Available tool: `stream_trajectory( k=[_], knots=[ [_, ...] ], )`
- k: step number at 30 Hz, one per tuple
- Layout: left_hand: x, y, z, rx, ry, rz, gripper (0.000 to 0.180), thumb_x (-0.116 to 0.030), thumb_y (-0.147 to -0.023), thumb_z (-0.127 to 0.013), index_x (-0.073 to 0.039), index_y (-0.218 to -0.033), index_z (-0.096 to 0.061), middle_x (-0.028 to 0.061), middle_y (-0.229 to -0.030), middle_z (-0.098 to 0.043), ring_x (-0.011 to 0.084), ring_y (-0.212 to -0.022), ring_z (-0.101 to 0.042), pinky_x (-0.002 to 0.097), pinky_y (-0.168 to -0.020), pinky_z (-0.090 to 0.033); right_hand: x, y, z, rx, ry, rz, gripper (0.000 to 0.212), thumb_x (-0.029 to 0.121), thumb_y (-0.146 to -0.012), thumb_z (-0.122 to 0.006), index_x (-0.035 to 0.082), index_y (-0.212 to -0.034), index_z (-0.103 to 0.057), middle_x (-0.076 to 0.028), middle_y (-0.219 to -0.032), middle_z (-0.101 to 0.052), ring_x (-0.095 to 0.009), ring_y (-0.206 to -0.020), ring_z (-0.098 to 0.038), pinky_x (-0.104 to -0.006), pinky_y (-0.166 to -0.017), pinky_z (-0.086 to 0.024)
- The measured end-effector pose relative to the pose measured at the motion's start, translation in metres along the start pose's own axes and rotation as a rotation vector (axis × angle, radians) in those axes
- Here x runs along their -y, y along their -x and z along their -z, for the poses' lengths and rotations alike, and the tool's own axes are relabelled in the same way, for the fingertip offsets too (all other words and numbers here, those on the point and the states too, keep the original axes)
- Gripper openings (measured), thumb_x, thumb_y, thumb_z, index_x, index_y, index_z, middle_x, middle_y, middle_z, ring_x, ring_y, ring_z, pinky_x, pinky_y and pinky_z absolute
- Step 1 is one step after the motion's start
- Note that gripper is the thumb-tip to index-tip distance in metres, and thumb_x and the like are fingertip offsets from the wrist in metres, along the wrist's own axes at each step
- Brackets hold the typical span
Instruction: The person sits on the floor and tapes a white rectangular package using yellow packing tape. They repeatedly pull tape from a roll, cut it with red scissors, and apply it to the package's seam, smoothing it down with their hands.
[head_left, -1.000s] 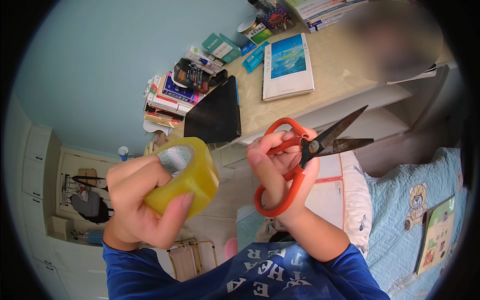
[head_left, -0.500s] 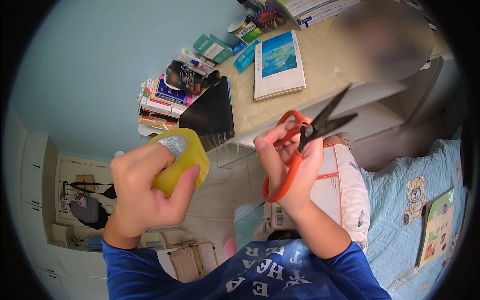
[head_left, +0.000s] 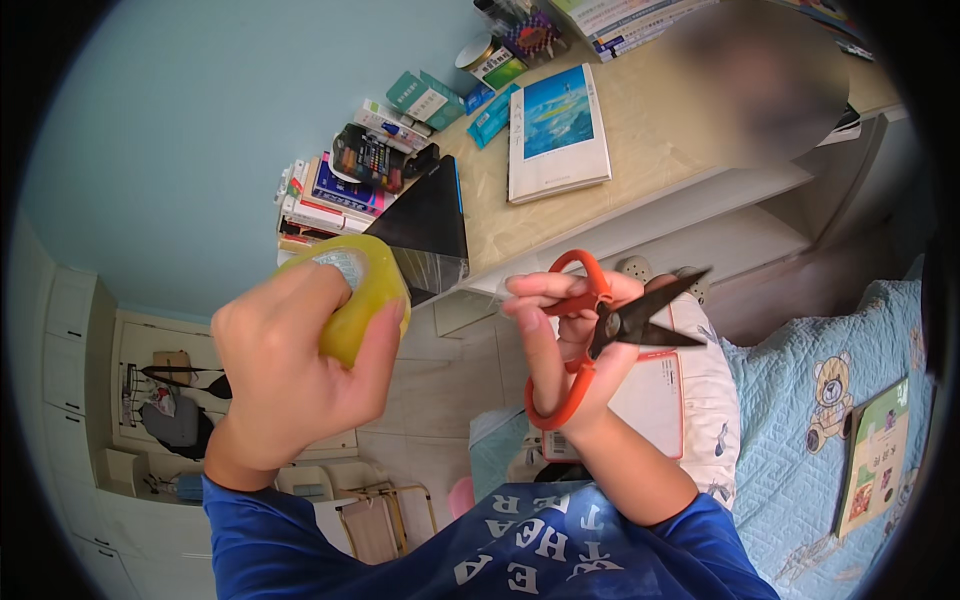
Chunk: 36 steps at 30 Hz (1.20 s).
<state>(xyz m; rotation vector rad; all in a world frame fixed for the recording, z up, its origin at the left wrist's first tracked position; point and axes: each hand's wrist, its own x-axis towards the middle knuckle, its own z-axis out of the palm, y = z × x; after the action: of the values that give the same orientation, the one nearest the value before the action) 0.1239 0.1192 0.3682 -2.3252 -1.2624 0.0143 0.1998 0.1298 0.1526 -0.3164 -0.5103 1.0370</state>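
My left hand (head_left: 290,360) grips a thick roll of clear yellowish packing tape (head_left: 365,320), its fingers hooked into the core and the thumb along the outer side. A see-through strip of tape (head_left: 437,268) stretches from the roll toward my right fingertips, though its edges are hard to make out. My right hand (head_left: 570,340) is closed around a pair of scissors (head_left: 612,325) with orange-red handles. The dark blades lie parted and point right, away from the roll. Thumb and forefinger come together near the strip's end; their exact hold on it is unclear.
Beyond my hands stands a desk (head_left: 640,185) with a white-and-blue book (head_left: 558,130), a black tablet-like panel (head_left: 425,215) and stacked books (head_left: 340,190). A bed with a blue quilt (head_left: 780,400) is at right. A white-and-red flat box (head_left: 645,400) lies below the scissors.
My right hand has lowered the scissors and tilted them, so the blades have swung from pointing up-right to pointing right. The left hand with the tape roll has shifted slightly left and up.
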Motion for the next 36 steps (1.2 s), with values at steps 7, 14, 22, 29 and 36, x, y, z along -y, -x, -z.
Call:
stream_trajectory(
  k=[7,14,22,29,36],
  knots=[
    [-0.005,-0.007,-0.026,0.029,-0.101,0.040,0.028,-0.021,-0.073,-0.081,-0.005,-0.071,-0.059,0.0116,-0.064,-0.057,0.0340,-0.053,-0.057,0.0396,-0.046,-0.043,0.000,0.008,-0.012,-0.010,0.180,0.167,0.052,-0.012,-0.083,-0.069,0.004,-0.120,-0.035,-0.017,-0.100,-0.067,-0.015,-0.089,-0.063,-0.0289,-0.086,-0.050],
    [-0.011,-0.011,-0.045,0.012,-0.094,0.038,0.028,-0.019,-0.072,-0.083,-0.006,-0.072,-0.058,0.0117,-0.066,-0.057,0.0339,-0.055,-0.056,0.0396,-0.048,-0.043,0.003,0.001,0.001,0.011,0.230,0.186,0.048,-0.014,-0.082,-0.071,0.001,-0.112,-0.037,-0.017,-0.104,-0.067,-0.015,-0.085,-0.067,-0.0252,-0.079,-0.052],
    [-0.014,-0.016,-0.024,-0.039,-0.151,-0.054,0.031,-0.025,-0.071,-0.083,-0.007,-0.073,-0.059,0.0084,-0.064,-0.058,0.0303,-0.052,-0.059,0.0394,-0.045,-0.043,-0.010,-0.017,0.016,-0.068,0.250,0.089,0.041,-0.008,-0.086,-0.072,-0.001,-0.112,-0.041,-0.019,-0.108,-0.067,-0.012,-0.083,-0.067,-0.0250,-0.077,-0.053],
    [-0.005,-0.019,-0.008,-0.101,-0.199,-0.064,0.031,-0.022,-0.070,-0.084,-0.006,-0.073,-0.058,0.0098,-0.063,-0.055,0.0318,-0.051,-0.055,0.0399,-0.045,-0.042,-0.021,-0.013,0.026,-0.080,0.273,-0.024,0.041,-0.005,-0.086,-0.074,0.000,-0.111,-0.043,-0.015,-0.100,-0.068,-0.011,-0.080,-0.066,-0.0251,-0.074,-0.054],
    [-0.007,-0.027,0.031,-0.105,-0.161,-0.107,0.028,-0.013,-0.070,-0.082,-0.003,-0.072,-0.056,0.0125,-0.062,-0.051,0.0343,-0.050,-0.051,0.0377,-0.045,-0.041,-0.038,0.069,0.021,0.181,0.079,-0.376,0.049,0.003,-0.080,-0.085,0.008,-0.099,-0.040,0.001,-0.075,-0.048,-0.007,-0.065,-0.045,-0.0222,-0.059,-0.039]
  ],
)
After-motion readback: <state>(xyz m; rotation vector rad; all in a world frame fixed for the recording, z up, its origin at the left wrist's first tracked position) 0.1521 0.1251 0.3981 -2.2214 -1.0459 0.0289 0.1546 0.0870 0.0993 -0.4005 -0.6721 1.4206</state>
